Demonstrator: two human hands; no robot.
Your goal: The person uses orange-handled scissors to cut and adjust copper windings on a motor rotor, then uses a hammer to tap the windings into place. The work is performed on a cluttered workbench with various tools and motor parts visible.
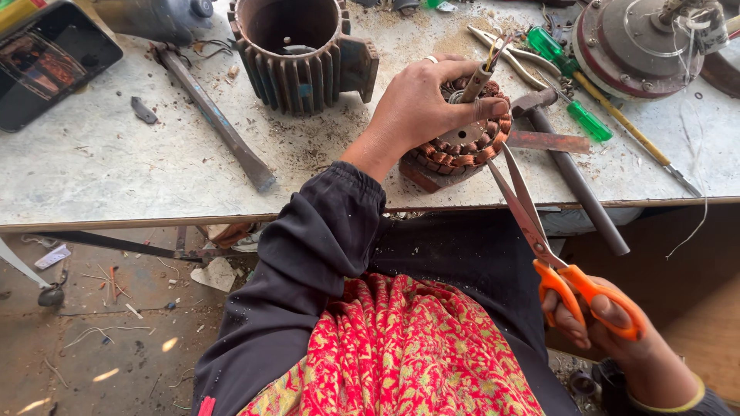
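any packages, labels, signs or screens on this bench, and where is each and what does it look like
Dark screen device: far left corner of the workbench, a flat black rounded rectangle lying tilted, its glass showing a dim reflection.
Yellow-green package edge: top left corner just behind the device, mostly cut off by the frame, so its kind cannot be told.
No signs or readable labels show near the left hand on the copper-wound stator or the right hand with the orange scissors.

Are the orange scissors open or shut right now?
Slightly open. The scissors, held by the right hand, have two blades spreading into a narrow V whose tips sit apart beside the copper-wound coil under the left hand.
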